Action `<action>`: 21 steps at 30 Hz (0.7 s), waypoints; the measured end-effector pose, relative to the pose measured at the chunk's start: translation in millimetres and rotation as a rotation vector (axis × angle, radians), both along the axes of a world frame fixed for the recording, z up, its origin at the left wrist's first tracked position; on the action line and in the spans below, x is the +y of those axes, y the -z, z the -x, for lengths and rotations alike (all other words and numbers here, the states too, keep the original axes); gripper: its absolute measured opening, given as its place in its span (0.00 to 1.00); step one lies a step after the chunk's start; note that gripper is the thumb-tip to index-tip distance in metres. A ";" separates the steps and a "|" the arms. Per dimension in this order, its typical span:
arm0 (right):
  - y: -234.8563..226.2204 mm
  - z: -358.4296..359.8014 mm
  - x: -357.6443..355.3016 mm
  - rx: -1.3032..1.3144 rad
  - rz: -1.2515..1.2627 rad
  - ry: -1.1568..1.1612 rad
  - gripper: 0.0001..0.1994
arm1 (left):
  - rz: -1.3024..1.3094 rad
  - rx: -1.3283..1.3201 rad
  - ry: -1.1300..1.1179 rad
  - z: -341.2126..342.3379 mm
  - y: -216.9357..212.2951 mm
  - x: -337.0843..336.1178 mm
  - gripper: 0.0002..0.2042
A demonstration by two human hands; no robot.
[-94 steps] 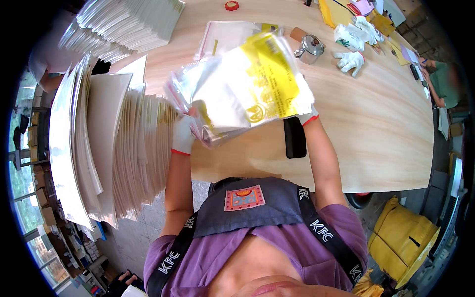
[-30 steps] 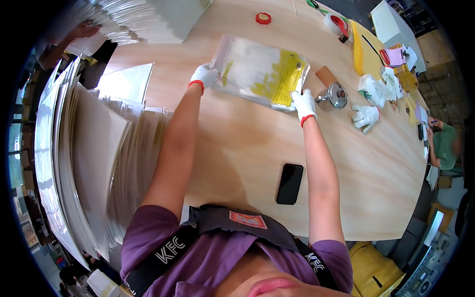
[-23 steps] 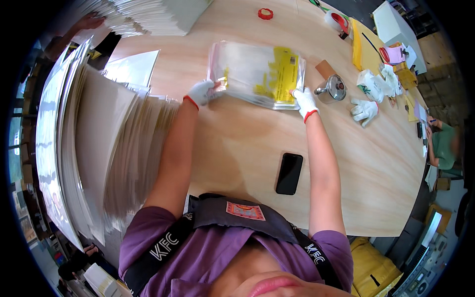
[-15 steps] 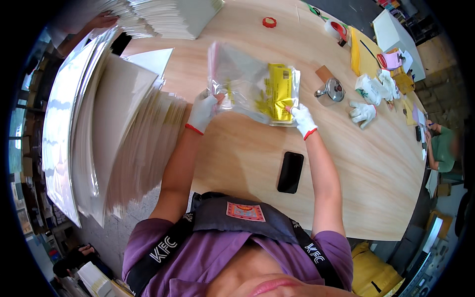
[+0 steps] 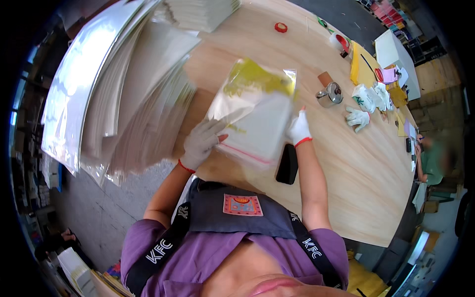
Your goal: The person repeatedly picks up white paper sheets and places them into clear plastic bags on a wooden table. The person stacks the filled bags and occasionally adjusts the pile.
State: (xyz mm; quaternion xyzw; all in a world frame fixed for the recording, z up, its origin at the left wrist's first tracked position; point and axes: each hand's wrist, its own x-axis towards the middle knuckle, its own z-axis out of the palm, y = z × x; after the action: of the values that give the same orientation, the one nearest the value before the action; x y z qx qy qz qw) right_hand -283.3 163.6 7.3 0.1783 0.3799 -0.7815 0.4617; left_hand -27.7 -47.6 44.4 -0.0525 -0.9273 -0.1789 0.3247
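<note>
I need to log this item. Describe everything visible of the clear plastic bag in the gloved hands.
The clear plastic bag is a glossy, see-through pouch with yellow print at its far end and a thin pink strip along its near edge. It is held tilted above the wooden table, the left hand at one side and the right hand at the other.

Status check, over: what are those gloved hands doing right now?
Left hand and right hand grip clear plastic bag, raised off wooden table. Black phone lies below it.

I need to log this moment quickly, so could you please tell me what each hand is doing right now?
Left hand: closed on the clear plastic bag, at its left edge.
Right hand: closed on the same bag's right edge.
</note>
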 end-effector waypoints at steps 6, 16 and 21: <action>127.2 -17.3 5.1 0.458 -0.229 -0.194 0.27 | -0.055 -0.306 0.123 -51.8 68.3 1.3 0.11; 40.2 -58.3 -25.3 1.057 -1.004 -0.351 0.34 | -0.292 -0.308 -0.039 -79.5 55.6 0.5 0.26; 39.8 -64.3 -22.0 1.076 -1.131 -0.433 0.37 | -0.361 -0.601 -0.451 -40.1 69.4 6.5 0.31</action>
State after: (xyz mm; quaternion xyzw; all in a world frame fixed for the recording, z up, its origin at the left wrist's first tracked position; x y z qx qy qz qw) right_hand -219.0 141.6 -32.4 -0.0929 0.9138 -0.3430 0.1968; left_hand 12.4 -41.1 -25.0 0.2643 -0.9227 -0.2704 0.0746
